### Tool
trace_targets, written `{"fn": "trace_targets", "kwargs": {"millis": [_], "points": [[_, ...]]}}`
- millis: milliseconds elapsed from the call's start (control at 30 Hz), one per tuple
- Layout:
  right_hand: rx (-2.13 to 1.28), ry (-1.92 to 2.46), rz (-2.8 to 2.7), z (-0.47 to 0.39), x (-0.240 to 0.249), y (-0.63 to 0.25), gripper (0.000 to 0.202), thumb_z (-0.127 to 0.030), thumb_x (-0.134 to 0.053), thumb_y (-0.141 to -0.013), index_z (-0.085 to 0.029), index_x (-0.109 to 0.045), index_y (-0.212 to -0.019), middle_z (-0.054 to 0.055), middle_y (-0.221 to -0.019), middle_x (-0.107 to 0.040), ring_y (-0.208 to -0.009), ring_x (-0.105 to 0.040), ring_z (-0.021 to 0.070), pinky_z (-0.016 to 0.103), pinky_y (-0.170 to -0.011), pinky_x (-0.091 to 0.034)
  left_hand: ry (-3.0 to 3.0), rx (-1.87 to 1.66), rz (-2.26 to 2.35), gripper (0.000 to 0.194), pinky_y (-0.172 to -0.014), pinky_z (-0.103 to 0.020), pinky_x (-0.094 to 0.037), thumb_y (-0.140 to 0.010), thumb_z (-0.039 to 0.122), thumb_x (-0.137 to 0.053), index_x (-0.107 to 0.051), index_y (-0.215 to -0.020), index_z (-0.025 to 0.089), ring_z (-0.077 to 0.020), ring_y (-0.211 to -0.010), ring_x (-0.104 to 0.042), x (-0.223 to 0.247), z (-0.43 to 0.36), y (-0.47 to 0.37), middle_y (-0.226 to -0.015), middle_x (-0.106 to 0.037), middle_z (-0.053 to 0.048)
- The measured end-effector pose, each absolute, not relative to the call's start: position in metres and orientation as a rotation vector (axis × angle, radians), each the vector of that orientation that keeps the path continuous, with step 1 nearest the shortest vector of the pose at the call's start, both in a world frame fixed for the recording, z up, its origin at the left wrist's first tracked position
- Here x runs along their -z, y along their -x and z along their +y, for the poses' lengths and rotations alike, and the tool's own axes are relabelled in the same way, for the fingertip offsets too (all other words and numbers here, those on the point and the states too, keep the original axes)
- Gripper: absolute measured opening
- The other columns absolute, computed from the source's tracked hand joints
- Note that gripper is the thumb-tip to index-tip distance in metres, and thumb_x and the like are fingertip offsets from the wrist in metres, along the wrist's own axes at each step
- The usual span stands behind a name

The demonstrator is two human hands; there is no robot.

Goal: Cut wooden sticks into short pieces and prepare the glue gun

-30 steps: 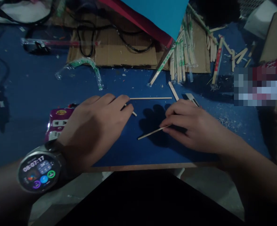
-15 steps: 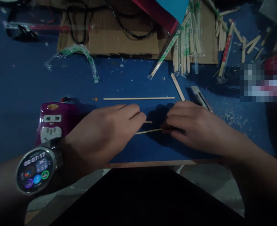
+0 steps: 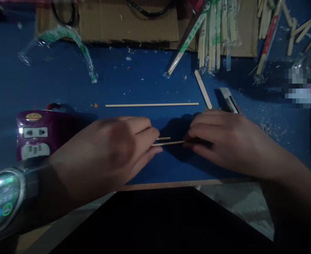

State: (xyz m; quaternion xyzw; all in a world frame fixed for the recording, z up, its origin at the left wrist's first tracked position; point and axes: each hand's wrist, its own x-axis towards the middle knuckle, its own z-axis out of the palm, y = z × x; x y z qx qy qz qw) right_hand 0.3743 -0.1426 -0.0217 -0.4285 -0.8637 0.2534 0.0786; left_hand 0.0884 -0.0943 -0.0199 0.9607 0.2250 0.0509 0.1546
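Between my hands runs a thin wooden stick, low over the blue table. My right hand pinches its right end with bent fingertips. My left hand is closed around its left part, thumb below; the fingers hide how far it extends. The tip of a second thin stick pokes out from under the left fingers, just above the first. Beyond both hands a long thin wooden skewer lies on the table. A flat craft stick rests above my right hand, with a utility knife beside it.
A purple power socket block stands left of my left hand. At the back, wrapped chopsticks lie on cardboard, with an empty-looking wrapper to the left. Broken sticks lie far right. The table's wooden edge is near me.
The view has shifted, so the table things sit differently in frame. My left thumb now shows under the stick, which lies more level. Both hands keep their hold.
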Motion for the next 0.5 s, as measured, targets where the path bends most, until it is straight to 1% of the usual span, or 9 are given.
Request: {"fn": "trace_targets", "kwargs": {"millis": [67, 200, 267, 367, 433, 500], "points": [[-0.755, 1.293, -2.588, -0.1425, 0.0223, -0.3732, 0.008, -0.023, -0.069, -0.102, -0.022, -0.076, -0.101, 0.007, -0.101, -0.077, -0.092, -0.072, 0.0258, 0.039, -0.079, -0.054, -2.699, -0.123, 0.642, 0.035, -0.059, -0.032, -0.053, -0.112, 0.040, -0.048, -0.078, -0.100, 0.025, -0.0217, -0.079, -0.073, 0.0197, -0.0958, -0.0889, -0.096, -0.077, -0.006], [-0.761, 1.307, -2.586, -0.1427, 0.0232, -0.3707, 0.008, -0.025, -0.068, -0.104, -0.022, -0.075, -0.101, 0.007, -0.100, -0.077, -0.091, -0.072, 0.0256, 0.037, -0.079, -0.054, -2.608, -0.120, 0.600, 0.034, -0.060, -0.030, -0.056, -0.109, 0.021, -0.044, -0.078, -0.103, 0.025, -0.0201, -0.083, -0.075, 0.0205, -0.0971, -0.0881, -0.101, -0.079, -0.006], [-0.763, 1.316, -2.578, -0.1428, 0.0232, -0.3701, 0.008, -0.027, -0.069, -0.104, -0.022, -0.076, -0.102, 0.007, -0.100, -0.077, -0.091, -0.072, 0.0258, 0.037, -0.079, -0.054, -2.603, -0.125, 0.572, 0.034, -0.061, -0.031, -0.057, -0.107, 0.017, -0.045, -0.078, -0.109, 0.024, -0.0218, -0.088, -0.077, 0.0212, -0.0972, -0.0872, -0.104, -0.079, -0.007], [-0.763, 1.325, -2.572, -0.1430, 0.0232, -0.3696, 0.009, -0.029, -0.071, -0.103, -0.021, -0.076, -0.104, 0.007, -0.100, -0.076, -0.092, -0.072, 0.0255, 0.036, -0.078, -0.053, -2.581, -0.145, 0.580, 0.032, -0.061, -0.031, -0.058, -0.106, 0.016, -0.050, -0.078, -0.118, 0.024, -0.0232, -0.093, -0.078, 0.0224, -0.0973, -0.0864, -0.109, -0.080, -0.007], [-0.767, 1.313, -2.578, -0.1430, 0.0234, -0.3689, 0.009, -0.028, -0.070, -0.104, -0.021, -0.076, -0.105, 0.007, -0.100, -0.076, -0.091, -0.072, 0.0250, 0.036, -0.077, -0.052, -2.564, -0.150, 0.586, 0.030, -0.063, -0.031, -0.059, -0.105, 0.016, -0.051, -0.078, -0.117, 0.024, -0.0232, -0.092, -0.079, 0.0228, -0.0974, -0.0866, -0.109, -0.080, -0.007], [-0.768, 1.294, -2.584, -0.1430, 0.0236, -0.3678, 0.010, -0.025, -0.068, -0.104, -0.020, -0.076, -0.105, 0.007, -0.099, -0.075, -0.089, -0.071, 0.0246, 0.036, -0.076, -0.051, -2.535, -0.148, 0.594, 0.029, -0.066, -0.031, -0.060, -0.105, 0.018, -0.052, -0.079, -0.113, 0.026, -0.0220, -0.089, -0.078, 0.0228, -0.0976, -0.0875, -0.106, -0.080, -0.005]]}}
